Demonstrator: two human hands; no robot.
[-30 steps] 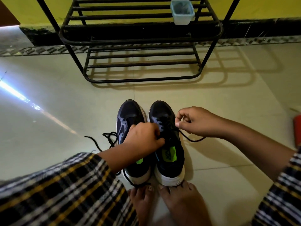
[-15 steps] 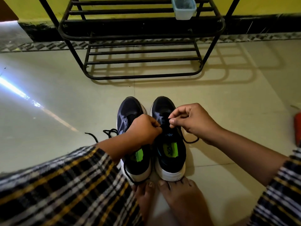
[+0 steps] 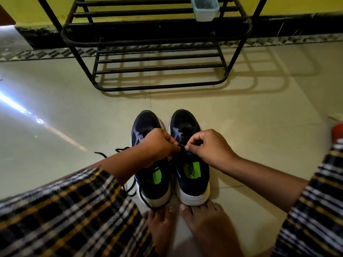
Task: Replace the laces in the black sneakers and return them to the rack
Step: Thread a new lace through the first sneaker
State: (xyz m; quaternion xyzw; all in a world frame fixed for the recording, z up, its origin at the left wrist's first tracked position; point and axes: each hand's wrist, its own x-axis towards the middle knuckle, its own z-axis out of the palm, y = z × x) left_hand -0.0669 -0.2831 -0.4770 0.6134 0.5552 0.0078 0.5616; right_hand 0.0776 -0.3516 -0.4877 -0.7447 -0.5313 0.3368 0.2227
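Black sneakers (image 3: 170, 156), frame centre, lacing unfinished: left hand (image 3: 159, 145) and right hand (image 3: 207, 147) pinch lace (image 3: 182, 145); rack (image 3: 157, 34) above awaits them.

Pale tub (image 3: 205, 8) above; something red, perhaps a can (image 3: 337, 131), right

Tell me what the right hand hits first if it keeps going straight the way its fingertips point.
The right hand points leftward, so it would likely meet the left hand almost at once; only a short bit of lace separates their fingertips.
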